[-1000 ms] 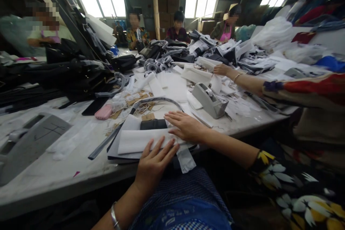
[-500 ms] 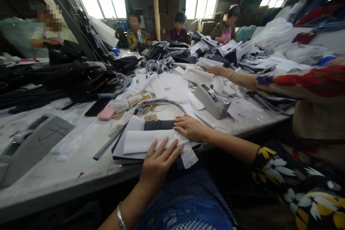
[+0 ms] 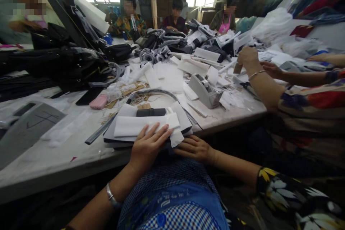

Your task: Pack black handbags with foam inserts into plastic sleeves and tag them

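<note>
A flat dark bag (image 3: 109, 138) lies at the table's front edge, partly covered by white sheets. Its wrapped handle (image 3: 157, 92) arches out behind it. A folded white foam sheet (image 3: 129, 126) lies across the bag, just in front of a dark wrapped strip (image 3: 151, 112). My left hand (image 3: 149, 145) rests on this foam with fingers spread. A thin white piece (image 3: 176, 137) hangs over the bag's near right corner. Close to that piece, my right hand (image 3: 196, 149) has its fingers stretched out at the table edge; their tips are partly hidden.
Grey tape dispensers stand at right (image 3: 206, 91) and left (image 3: 31, 125). A pink case (image 3: 98, 101) lies behind the bag. Black bags (image 3: 54, 64) pile up at left, white sheets (image 3: 169, 77) in the middle. A co-worker's hand (image 3: 248, 59) holds a small brown piece at right.
My right hand has slid off the sheets toward me, down to the table edge. My left hand stays on the foam. The co-worker's arm at right has lifted and drawn back. The view has shifted.
</note>
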`<state>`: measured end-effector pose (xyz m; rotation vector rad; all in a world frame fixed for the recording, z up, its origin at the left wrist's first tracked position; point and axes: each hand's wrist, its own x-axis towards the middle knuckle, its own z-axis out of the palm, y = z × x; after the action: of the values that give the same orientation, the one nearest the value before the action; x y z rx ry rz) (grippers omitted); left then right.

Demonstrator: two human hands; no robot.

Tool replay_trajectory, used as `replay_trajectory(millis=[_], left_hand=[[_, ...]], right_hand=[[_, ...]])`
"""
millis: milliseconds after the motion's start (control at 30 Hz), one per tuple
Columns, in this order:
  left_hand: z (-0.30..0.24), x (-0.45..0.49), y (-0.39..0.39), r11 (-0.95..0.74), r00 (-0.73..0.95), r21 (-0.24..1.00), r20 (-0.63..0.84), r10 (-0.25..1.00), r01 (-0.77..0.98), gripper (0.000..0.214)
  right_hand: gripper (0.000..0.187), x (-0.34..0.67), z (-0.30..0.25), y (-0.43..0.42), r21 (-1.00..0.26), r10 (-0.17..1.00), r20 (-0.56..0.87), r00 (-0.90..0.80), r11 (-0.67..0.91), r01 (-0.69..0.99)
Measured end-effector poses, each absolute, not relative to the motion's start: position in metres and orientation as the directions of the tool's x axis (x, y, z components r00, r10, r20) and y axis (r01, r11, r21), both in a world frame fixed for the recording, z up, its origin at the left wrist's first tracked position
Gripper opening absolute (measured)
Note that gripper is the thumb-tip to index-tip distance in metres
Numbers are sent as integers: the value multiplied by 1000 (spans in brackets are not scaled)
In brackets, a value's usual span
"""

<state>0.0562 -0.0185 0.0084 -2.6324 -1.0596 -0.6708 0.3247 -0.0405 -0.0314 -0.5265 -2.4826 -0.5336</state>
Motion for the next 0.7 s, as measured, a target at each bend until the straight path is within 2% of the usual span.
replay_trajectory(millis=[100, 167, 333, 533, 700], left_hand=[[9, 57, -18, -713, 632, -36, 496, 595, 700, 48], [9, 58, -17, -709, 624, -38, 508, 593, 704, 48], [8, 59, -16, -703, 623, -68, 528, 577, 708, 48], [9, 58, -17, -702, 624, -95, 550, 554, 706, 48], [9, 59, -17, -700, 630, -99, 540, 559, 707, 46]], right_hand=[[32, 308, -38, -27, 351, 154, 606, -781, 829, 436], [24, 301, -38, -22, 346, 122, 660, -741, 826, 445], [11, 298, -25, -24, 235, 154, 709, -688, 868, 437], [21, 299, -19, -54, 57, 215, 684, -698, 937, 345], [20, 301, -14, -74, 28, 200, 646, -737, 958, 285]])
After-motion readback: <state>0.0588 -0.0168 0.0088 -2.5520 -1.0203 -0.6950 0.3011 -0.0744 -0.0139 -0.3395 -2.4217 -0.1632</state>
